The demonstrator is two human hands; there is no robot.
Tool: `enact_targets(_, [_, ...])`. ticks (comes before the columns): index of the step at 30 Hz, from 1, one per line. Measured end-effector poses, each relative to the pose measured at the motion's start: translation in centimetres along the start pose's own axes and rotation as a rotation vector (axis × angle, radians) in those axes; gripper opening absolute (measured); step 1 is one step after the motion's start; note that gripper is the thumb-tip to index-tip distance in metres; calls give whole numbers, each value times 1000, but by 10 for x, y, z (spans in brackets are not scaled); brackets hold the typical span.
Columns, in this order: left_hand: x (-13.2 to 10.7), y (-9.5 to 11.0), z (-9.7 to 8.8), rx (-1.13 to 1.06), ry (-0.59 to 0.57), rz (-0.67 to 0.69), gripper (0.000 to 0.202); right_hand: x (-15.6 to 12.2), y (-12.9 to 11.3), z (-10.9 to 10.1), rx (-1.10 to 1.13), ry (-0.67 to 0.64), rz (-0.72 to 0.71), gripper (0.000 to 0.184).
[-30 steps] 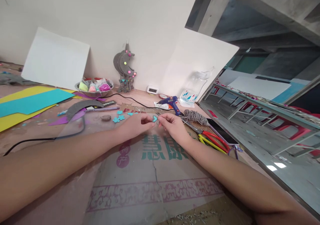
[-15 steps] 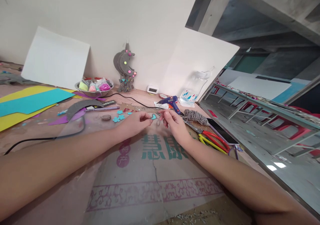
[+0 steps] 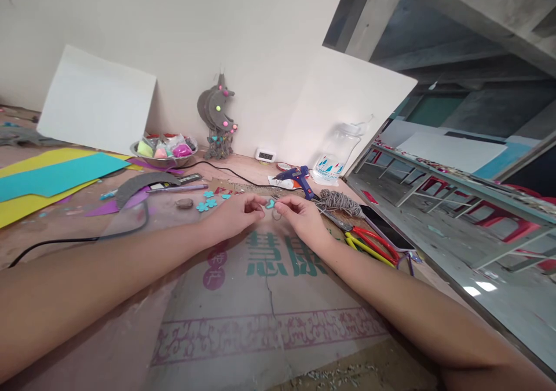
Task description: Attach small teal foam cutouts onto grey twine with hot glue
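Note:
Over the middle of the printed plastic sheet (image 3: 243,333), a small teal heart-shaped piece (image 3: 270,204) sits between my two hands. The thumb and forefinger of my right hand (image 3: 302,216) pinch it at its right side. A thin loop of grey cord (image 3: 277,216) hangs just under those fingertips. My left hand (image 3: 238,212) is close by on the left, its thumb and fingers curled together near the piece; whatever they may hold is too small to make out. Left of that hand lie several teal flower cut-outs (image 3: 207,204) and a wound grey bundle (image 3: 184,204).
Behind my right hand are a blue glue gun (image 3: 297,178) and a grey cord skein (image 3: 341,203). Red-handled pliers (image 3: 376,243) and a phone (image 3: 386,227) lie at right. A bowl of clay packets (image 3: 163,158), moon ornament (image 3: 217,116), timer (image 3: 265,155) and jar (image 3: 336,156) stand behind.
The teal heart has shifted slightly right, from my left fingertips to my right ones. My right fingers have closed from a looser, spread pose into a pinch.

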State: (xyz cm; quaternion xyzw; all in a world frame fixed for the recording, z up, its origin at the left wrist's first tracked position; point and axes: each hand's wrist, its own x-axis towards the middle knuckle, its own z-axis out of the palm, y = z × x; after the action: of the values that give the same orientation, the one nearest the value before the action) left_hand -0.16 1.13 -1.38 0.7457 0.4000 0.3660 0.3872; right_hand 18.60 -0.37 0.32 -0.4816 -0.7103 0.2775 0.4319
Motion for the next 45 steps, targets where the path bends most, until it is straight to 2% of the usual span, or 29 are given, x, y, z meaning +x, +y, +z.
enact_targets(5, [-2,8,-4,57,61,-5,34,0,0,1,-28,-24,-7,21])
enact_targets(11, [-6,16,-5,67,54,-33,30,-1,-1,0,-76,-61,-48,22])
enact_targets(15, [-6,17,-4,84,73,-60,29,-1,1,-1,-109,-65,-105,37])
enact_targets(18, [-5,17,-3,91,85,-60,29,0,4,-2,-19,-42,-82,43])
enact_targets(24, [-4,14,-4,84,122,-51,27,3,12,-4,112,122,-89,25])
enact_targets(26, [-3,12,-4,89,137,-51,28,3,13,-4,88,114,-101,23])
enact_targets(32, [-2,10,-5,70,138,-40,28,-2,5,-3,-114,-5,-131,33])
enact_targets(35, [-2,9,-4,59,140,-46,27,-4,3,-2,-183,-12,-148,24])
enact_targets(39, [0,8,-3,33,154,-41,25,-6,3,0,-154,-21,-153,11])
enact_targets(45, [1,4,-3,48,167,-28,25,-7,0,1,-154,41,-112,9])
